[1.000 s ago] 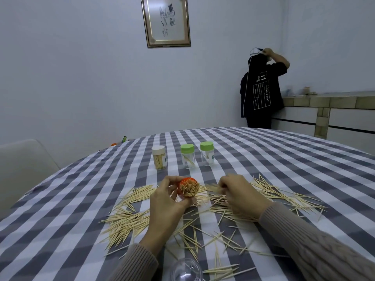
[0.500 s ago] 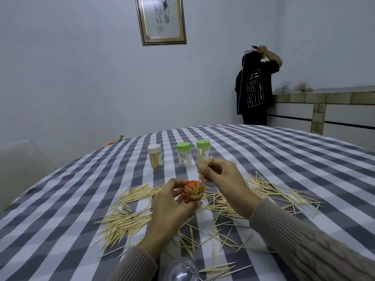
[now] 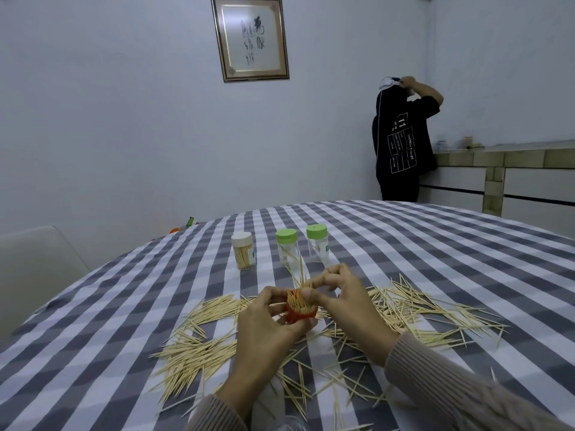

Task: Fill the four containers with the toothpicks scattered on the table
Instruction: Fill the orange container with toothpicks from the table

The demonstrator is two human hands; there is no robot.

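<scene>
My left hand [image 3: 267,325] grips a small red container [image 3: 300,312] packed with toothpicks, held above the checked tablecloth. My right hand [image 3: 345,300] sits at the container's mouth, thumb on the toothpick ends, fingers pinching a few toothpicks [image 3: 301,272] that stick up out of it. Loose toothpicks [image 3: 199,349] lie scattered left, right [image 3: 429,312] and in front of my hands. Three more containers stand behind: a white-lidded one [image 3: 243,251] full of toothpicks and two green-lidded ones [image 3: 287,251], [image 3: 317,246] that look almost empty.
A clear round lid or dome [image 3: 287,424] lies at the near table edge. A pale chair [image 3: 34,262] stands at the left. A person in black [image 3: 403,141] stands by a counter [image 3: 504,169] at the far right. The round table [image 3: 451,250] stretches to the right.
My right hand has come down from above the red container to its mouth, bringing the pinched toothpicks into it. My left hand has kept hold of the container.
</scene>
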